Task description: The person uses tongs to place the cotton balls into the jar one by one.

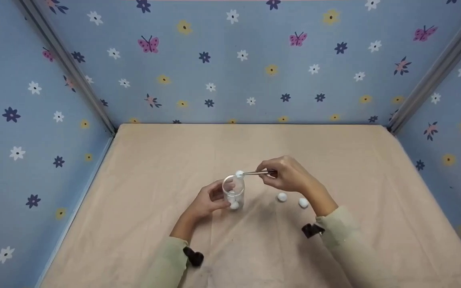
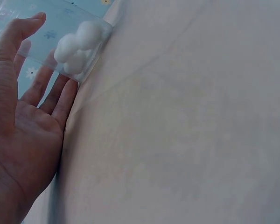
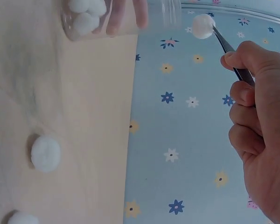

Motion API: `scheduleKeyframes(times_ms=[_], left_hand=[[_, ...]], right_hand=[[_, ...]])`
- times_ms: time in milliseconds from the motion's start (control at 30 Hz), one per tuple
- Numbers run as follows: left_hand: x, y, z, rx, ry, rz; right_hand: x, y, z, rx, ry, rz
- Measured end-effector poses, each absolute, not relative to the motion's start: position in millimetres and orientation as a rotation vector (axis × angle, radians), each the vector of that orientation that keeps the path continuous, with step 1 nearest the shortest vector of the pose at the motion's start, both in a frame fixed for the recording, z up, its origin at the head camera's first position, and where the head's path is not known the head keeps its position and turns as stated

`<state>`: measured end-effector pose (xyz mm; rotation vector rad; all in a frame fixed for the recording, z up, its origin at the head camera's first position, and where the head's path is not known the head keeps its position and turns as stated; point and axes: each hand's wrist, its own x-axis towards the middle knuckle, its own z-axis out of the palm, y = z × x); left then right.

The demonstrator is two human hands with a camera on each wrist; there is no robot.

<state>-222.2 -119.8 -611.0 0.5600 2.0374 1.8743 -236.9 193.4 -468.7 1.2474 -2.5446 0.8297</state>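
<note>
A clear jar (image 1: 239,200) stands upright on the table, with white cotton balls (image 2: 76,47) at its bottom. My left hand (image 1: 209,201) holds it from the left, thumb on the near side and fingers behind. In my right hand (image 1: 288,175) is a pair of metal tweezers (image 3: 225,45), pinched between thumb and fingers. Its tips grip one cotton ball (image 3: 203,26), which hangs just above the jar's rim. Two more cotton balls, one nearer the jar (image 1: 282,197) and one farther right (image 1: 303,203), lie on the cloth below my right hand.
A pale beige cloth (image 1: 166,160) covers the table. Blue panels (image 1: 230,76) with flowers and butterflies stand at the back and both sides, with grey metal posts (image 1: 70,68) at the corners. Dark wrist cameras (image 1: 193,256) sit on both sleeves.
</note>
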Motion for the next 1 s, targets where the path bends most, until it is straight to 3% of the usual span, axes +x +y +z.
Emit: scheduleKeyframes(times_ms=[1000], left_hand=[[-222.3, -120.9, -611.7, 0.615, 2.034, 1.884]], right_hand=[[-235.4, 191.4, -471.7, 1.289, -2.614, 0.884]])
